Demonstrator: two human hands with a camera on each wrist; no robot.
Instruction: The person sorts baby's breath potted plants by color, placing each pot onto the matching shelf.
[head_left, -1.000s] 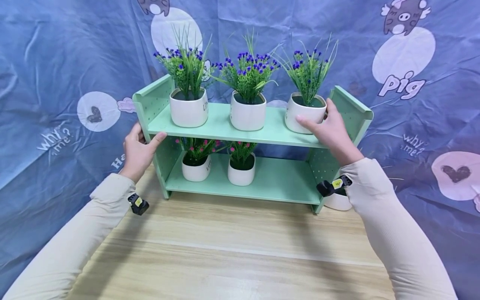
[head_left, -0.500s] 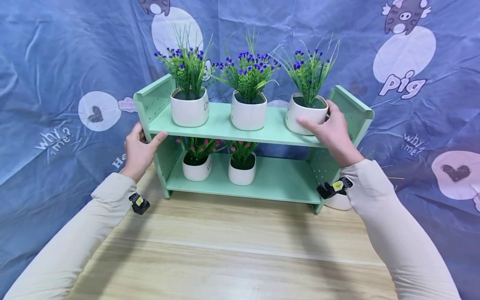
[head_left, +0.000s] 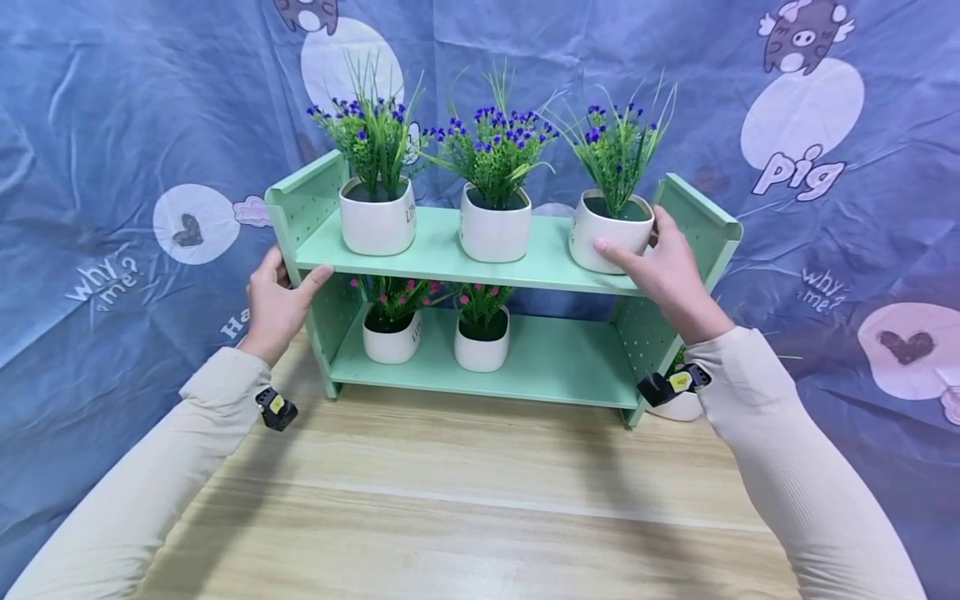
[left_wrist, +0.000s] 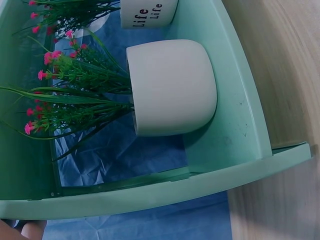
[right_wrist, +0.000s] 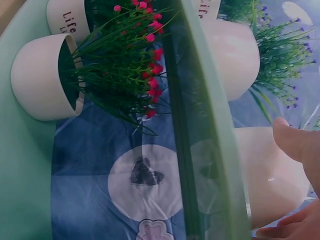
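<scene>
On the upper board of a mint-green two-tier shelf (head_left: 562,358), my right hand (head_left: 675,275) grips the rightmost white flowerpot (head_left: 606,237), thumb on its front and fingers round its right side. Purple flowers and grass blades grow from it. In the right wrist view this pot (right_wrist: 272,175) sits at the board's front edge, between thumb and fingers. My left hand (head_left: 277,304) holds the shelf's left end panel, thumb across the front of the upper board and the other fingers behind. Two more purple-flowered pots, the left one (head_left: 377,225) and the middle one (head_left: 495,229), stand alongside.
Two white pots with pink flowers (head_left: 483,346) stand on the lower board, at its left and centre. Another white pot (head_left: 678,407) is partly hidden behind the right end panel. Wooden tabletop (head_left: 450,475) lies in front; a blue printed cloth (head_left: 112,100) hangs behind.
The right pot has slid slightly toward the front of the upper board with my right hand on it. My right wrist has shifted a little to the right. The left hand keeps its hold.
</scene>
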